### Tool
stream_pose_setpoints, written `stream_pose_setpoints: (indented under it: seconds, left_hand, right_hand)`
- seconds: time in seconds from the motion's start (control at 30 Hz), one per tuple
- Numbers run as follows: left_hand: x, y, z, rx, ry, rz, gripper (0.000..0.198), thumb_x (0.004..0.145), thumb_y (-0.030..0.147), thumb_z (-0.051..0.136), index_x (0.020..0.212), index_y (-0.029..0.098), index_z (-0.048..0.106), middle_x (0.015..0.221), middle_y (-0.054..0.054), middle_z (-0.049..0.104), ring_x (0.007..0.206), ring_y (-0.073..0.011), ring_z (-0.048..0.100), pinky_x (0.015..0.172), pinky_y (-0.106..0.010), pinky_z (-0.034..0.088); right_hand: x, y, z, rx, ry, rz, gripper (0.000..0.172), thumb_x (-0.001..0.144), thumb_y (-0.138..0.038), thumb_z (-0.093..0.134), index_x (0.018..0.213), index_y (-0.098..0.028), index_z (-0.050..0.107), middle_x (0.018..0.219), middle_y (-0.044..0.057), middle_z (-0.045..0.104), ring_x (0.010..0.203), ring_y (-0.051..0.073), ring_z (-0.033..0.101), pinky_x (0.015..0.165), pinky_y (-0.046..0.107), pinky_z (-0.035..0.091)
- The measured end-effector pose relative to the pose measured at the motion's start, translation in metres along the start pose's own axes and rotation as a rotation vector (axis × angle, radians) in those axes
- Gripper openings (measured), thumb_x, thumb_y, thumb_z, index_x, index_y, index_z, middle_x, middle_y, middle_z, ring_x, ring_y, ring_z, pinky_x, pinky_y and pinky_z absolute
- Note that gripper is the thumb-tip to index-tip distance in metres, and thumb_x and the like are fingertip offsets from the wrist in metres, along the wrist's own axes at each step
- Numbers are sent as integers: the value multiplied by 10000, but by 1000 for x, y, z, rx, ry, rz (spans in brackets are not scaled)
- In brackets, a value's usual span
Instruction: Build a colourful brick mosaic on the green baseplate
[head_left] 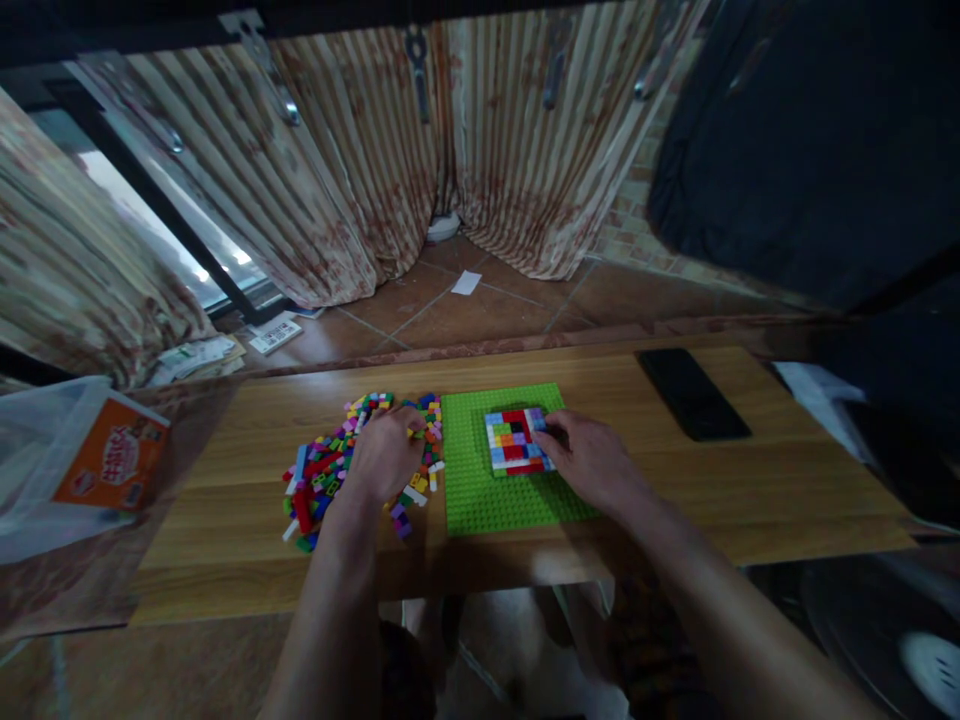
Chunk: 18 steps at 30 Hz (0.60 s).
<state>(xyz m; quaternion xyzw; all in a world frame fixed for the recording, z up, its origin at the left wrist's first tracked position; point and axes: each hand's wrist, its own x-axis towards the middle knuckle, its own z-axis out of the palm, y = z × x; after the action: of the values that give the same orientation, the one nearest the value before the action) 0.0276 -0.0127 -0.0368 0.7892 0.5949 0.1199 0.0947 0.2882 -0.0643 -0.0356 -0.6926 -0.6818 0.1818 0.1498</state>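
Note:
A bright green studded baseplate (480, 505) lies on the wooden table. On it stands a low, roughly square build of toy bricks (516, 453) in red, white, light blue, yellow and purple. My right hand (596, 460) is at the right edge of this build, thumb and forefinger closed against its bricks. Left of the plate spreads a pile of loose toy bricks (326, 475) in many colours. Over that pile is my left hand (390, 450), its fingers bent down among the bricks near a yellow one. Whatever is between those fingertips is too small to make out.
A black phone (694, 393) lies on the right part of the table (225, 560). On the left stands a clear plastic tub (45, 420) with an orange label. Beyond the table hang striped curtains (360, 170), with papers (466, 283) on the tiled floor.

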Motion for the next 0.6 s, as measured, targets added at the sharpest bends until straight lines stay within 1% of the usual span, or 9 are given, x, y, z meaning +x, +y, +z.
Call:
stream_pose_setpoints:
  seconds: [0.17,0.33,0.43,0.53,0.6]
  left_hand:
    - [-1,0,-1,-11,-1,-7,273,710,79,528,911,196,673,953,-56,721,900,-221,651,831,-332,506]
    - [-2,2,-2,8,-7,32,231,744,90,504,837,201,685,914,-53,722,892,-223,652,857,-338,494]
    - [0,0,-4,-1,47,27,216,753,115,512,844,192,693,889,-66,718,873,-239,649,840,-359,500]
    - [2,1,-6,-150,144,32,231,764,128,515,892,185,698,904,-61,705,853,-212,645,813,-333,509]
    - [2,8,-6,-307,163,62,229,784,134,509,893,184,704,902,-51,692,819,-180,642,775,-297,513]
  right_hand:
    - [-1,-1,0,6,0,-1,301,929,-357,477,1069,-134,623,1006,143,705,945,266,656,845,361,452]
    - [0,-2,0,-12,-11,2,300,934,-364,465,1064,-148,628,1002,134,707,916,254,660,821,350,451]
    - [0,-1,1,-26,-6,8,301,930,-369,474,1061,-148,630,1004,131,706,913,251,656,816,345,446]
    - [0,0,1,-17,-5,1,282,927,-367,480,1047,-162,632,983,116,708,889,237,654,797,335,443]
    - [0,0,0,-7,-8,7,275,925,-367,482,1048,-172,633,977,107,709,881,232,652,790,332,441]
